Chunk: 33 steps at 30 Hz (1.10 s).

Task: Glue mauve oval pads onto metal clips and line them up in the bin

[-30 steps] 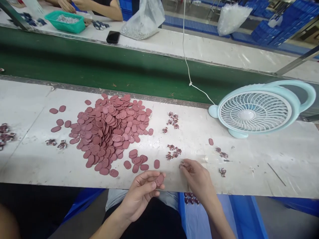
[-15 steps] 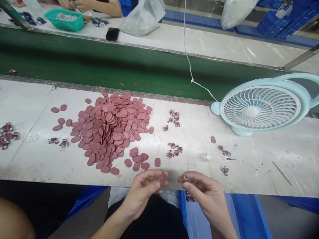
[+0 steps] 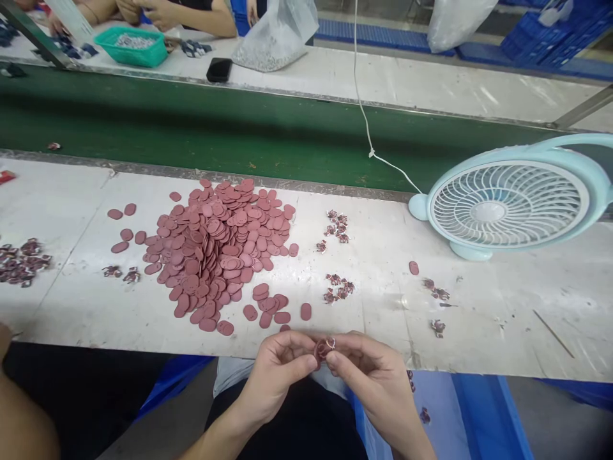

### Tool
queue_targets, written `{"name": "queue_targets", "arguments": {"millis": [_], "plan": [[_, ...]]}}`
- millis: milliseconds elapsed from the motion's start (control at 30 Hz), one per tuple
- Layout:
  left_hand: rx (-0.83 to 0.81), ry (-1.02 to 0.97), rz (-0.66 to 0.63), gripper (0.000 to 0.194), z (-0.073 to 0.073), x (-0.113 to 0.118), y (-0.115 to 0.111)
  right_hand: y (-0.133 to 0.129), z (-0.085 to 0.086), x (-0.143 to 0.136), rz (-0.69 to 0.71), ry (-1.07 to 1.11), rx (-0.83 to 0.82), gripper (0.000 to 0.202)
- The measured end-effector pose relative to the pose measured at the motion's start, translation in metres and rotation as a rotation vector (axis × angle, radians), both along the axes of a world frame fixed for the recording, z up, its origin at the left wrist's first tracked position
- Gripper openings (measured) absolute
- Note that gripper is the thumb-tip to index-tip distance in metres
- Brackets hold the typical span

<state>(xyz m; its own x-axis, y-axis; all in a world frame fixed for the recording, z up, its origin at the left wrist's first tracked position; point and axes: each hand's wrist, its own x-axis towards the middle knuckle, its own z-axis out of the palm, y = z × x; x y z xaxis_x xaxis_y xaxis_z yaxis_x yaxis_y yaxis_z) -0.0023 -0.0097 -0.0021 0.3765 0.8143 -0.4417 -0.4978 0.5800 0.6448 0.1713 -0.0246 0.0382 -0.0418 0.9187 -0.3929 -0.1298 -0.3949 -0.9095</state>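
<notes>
My left hand (image 3: 282,370) pinches a reddish-brown oval disc (image 3: 320,355) between thumb and fingers, just off the table's front edge. Against it, my right hand (image 3: 371,374) has closed on a small dark-red part with a pale loop (image 3: 329,345); the fingertips partly hide both pieces, which touch or overlap. Beyond my hands lies a big heap of matching oval discs (image 3: 215,249), some of them with small holes. A few loose discs (image 3: 268,303) lie nearer me. Small clusters of dark-red parts (image 3: 339,289) sit to the right of the heap.
A light-blue fan (image 3: 507,204) stands at the right, its white cord (image 3: 364,121) running upward. A blue bin (image 3: 488,415) is below the table edge. Across the green channel (image 3: 287,137) are a teal basket (image 3: 131,48), a phone (image 3: 219,70) and a co-worker's arms (image 3: 201,16).
My hands have come together, bringing the small part in my right hand against the disc in my left. More small parts show in the bin below.
</notes>
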Motion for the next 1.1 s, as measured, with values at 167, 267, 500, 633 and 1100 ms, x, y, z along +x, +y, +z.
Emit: {"name": "queue_targets", "arguments": {"millis": [167, 267, 500, 633, 1100], "plan": [[0.033, -0.028, 0.001, 0.007, 0.004, 0.004, 0.002, 0.003, 0.000, 0.000, 0.014, 0.056, -0.017, 0.012], [0.028, -0.015, 0.001, 0.006, 0.005, 0.005, 0.002, 0.006, 0.001, 0.001, 0.042, 0.054, -0.003, 0.013], [-0.018, -0.005, -0.003, 0.009, 0.007, 0.007, -0.001, 0.009, 0.003, 0.008, 0.098, 0.007, -0.004, 0.015], [-0.040, -0.023, -0.003, 0.011, 0.009, 0.009, -0.002, 0.009, 0.002, 0.005, 0.074, 0.053, -0.018, 0.013], [0.016, 0.056, 0.047, 0.009, 0.012, 0.013, -0.003, 0.001, -0.009, -0.005, -0.087, 0.211, 0.034, 0.008]]}}
